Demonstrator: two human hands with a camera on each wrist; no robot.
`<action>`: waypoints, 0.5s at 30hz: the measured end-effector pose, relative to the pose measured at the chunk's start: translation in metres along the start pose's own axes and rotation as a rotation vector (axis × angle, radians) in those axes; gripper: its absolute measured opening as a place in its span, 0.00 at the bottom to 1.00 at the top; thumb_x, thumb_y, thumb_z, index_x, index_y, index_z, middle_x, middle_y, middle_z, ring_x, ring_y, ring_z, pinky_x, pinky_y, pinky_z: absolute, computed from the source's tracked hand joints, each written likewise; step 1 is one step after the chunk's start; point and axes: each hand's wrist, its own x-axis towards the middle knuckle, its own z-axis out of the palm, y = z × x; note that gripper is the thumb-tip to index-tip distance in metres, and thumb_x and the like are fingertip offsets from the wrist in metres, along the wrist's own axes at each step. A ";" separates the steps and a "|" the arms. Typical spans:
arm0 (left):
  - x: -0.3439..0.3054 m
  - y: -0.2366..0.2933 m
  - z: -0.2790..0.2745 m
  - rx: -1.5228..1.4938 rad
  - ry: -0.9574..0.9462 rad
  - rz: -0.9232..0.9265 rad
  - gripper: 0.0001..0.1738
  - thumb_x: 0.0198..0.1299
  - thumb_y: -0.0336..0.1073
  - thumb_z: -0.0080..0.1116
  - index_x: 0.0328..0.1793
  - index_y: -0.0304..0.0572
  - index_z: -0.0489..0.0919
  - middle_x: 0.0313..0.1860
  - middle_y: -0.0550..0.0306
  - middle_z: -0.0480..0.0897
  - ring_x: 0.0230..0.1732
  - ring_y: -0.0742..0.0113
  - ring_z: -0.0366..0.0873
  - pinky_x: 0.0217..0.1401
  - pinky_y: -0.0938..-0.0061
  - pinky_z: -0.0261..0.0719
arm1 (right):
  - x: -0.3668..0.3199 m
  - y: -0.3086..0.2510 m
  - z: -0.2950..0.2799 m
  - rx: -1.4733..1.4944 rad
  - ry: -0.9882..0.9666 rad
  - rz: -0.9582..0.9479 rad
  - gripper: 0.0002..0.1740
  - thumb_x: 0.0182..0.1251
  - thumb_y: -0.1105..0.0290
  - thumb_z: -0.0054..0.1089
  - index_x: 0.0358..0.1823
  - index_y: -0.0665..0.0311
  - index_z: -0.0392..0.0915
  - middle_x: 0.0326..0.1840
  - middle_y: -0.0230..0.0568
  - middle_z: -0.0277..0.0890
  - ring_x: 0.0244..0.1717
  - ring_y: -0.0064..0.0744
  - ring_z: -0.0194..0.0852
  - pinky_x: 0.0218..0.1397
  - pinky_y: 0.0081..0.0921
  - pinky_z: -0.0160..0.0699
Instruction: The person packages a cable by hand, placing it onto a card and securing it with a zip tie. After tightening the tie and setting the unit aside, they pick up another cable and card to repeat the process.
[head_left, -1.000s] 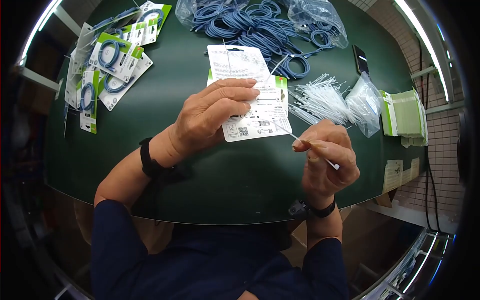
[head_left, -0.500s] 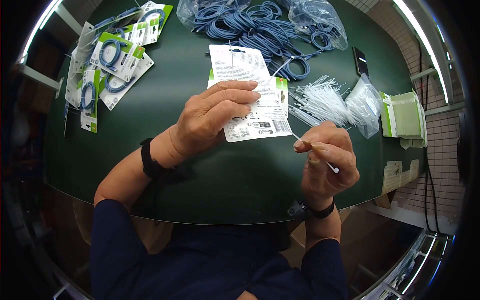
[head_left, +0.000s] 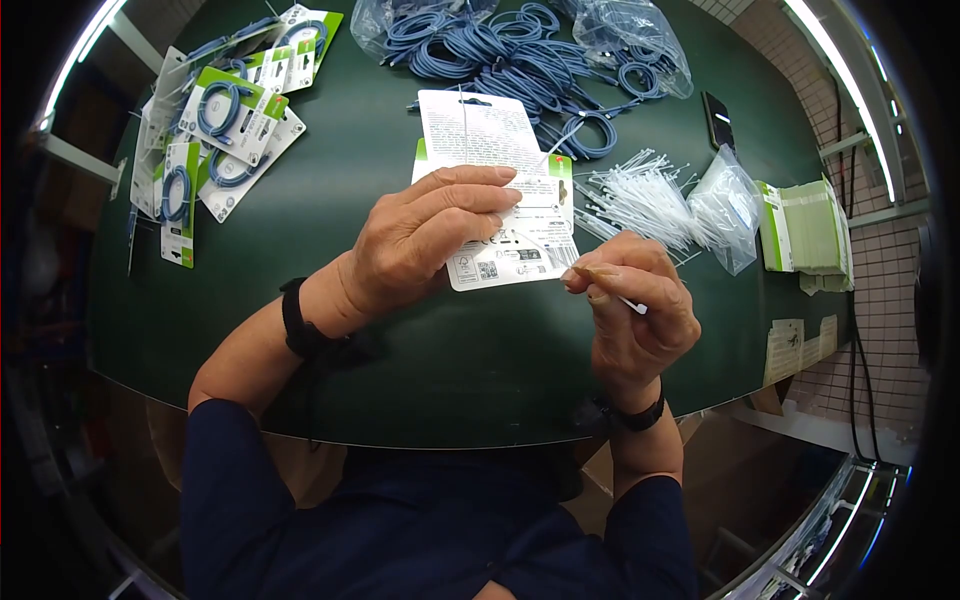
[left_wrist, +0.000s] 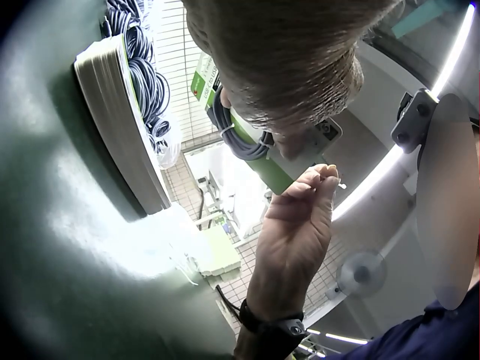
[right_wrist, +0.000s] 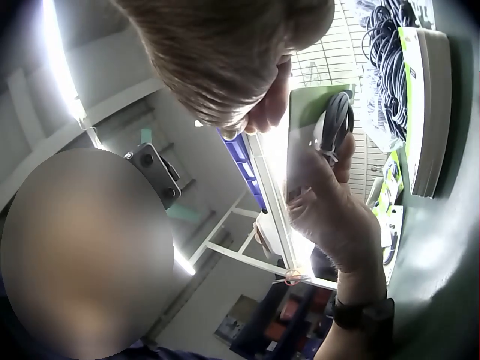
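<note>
My left hand (head_left: 425, 235) holds a printed card (head_left: 515, 262) with its back side up, fingers over its face. On the card's other side, a blue cable coil (left_wrist: 236, 135) shows in the left wrist view, and the same coil (right_wrist: 337, 127) appears in the right wrist view. A second printed flap (head_left: 478, 130) stands above the fingers, with thin white ties near it. Close to the card's lower right corner, my right hand (head_left: 645, 310) pinches a white cable tie (head_left: 634, 306) between thumb and fingers.
Carded cables (head_left: 230, 115) are piled at the left. Loose blue cables (head_left: 500, 50) lie at the back. White ties (head_left: 645, 200), a plastic bag (head_left: 728, 210), a phone (head_left: 718, 122) and a stack of cards (head_left: 810, 230) are on the right.
My right hand has moved left and slightly up, closer to the card's corner, with the tie still pinched. My left hand and the card have barely moved.
</note>
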 end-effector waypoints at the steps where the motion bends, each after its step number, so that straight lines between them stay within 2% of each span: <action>1: 0.001 0.002 0.000 0.000 0.003 0.003 0.18 0.57 0.31 0.79 0.46 0.37 0.78 0.54 0.39 0.90 0.61 0.39 0.88 0.61 0.54 0.90 | 0.001 0.000 0.000 -0.002 0.000 -0.002 0.14 0.63 0.84 0.75 0.49 0.66 0.85 0.40 0.46 0.88 0.40 0.34 0.87 0.42 0.28 0.83; 5: 0.001 0.010 0.000 0.022 -0.013 0.045 0.16 0.56 0.31 0.76 0.46 0.36 0.81 0.52 0.40 0.90 0.61 0.39 0.88 0.62 0.54 0.90 | 0.007 0.001 -0.003 -0.128 -0.139 -0.049 0.13 0.65 0.82 0.73 0.49 0.63 0.87 0.41 0.44 0.85 0.39 0.33 0.83 0.44 0.28 0.81; 8: 0.003 0.018 -0.004 0.085 -0.035 0.081 0.14 0.55 0.31 0.75 0.45 0.35 0.82 0.51 0.42 0.91 0.59 0.42 0.89 0.58 0.57 0.90 | 0.010 0.000 -0.005 -0.148 -0.184 0.025 0.15 0.58 0.84 0.77 0.45 0.63 0.89 0.39 0.41 0.86 0.38 0.31 0.81 0.42 0.26 0.78; 9: 0.004 0.022 -0.006 0.116 -0.048 0.097 0.14 0.54 0.31 0.74 0.44 0.35 0.83 0.50 0.42 0.91 0.58 0.43 0.89 0.57 0.58 0.91 | 0.011 -0.002 -0.006 -0.151 -0.189 0.021 0.15 0.58 0.84 0.77 0.45 0.63 0.89 0.39 0.41 0.86 0.38 0.31 0.81 0.42 0.26 0.78; 12: 0.010 0.043 -0.018 0.259 -0.092 0.129 0.13 0.52 0.31 0.73 0.42 0.35 0.84 0.49 0.43 0.91 0.55 0.47 0.91 0.51 0.62 0.91 | 0.017 -0.010 -0.010 -0.060 -0.245 0.186 0.14 0.55 0.83 0.78 0.43 0.63 0.89 0.38 0.38 0.85 0.37 0.29 0.78 0.40 0.25 0.74; 15: 0.018 0.059 -0.025 0.318 -0.097 0.164 0.12 0.51 0.31 0.72 0.41 0.36 0.84 0.47 0.44 0.91 0.51 0.51 0.91 0.47 0.65 0.90 | 0.026 -0.017 -0.020 0.006 -0.320 0.231 0.13 0.56 0.83 0.77 0.43 0.65 0.91 0.39 0.39 0.86 0.38 0.29 0.81 0.39 0.24 0.77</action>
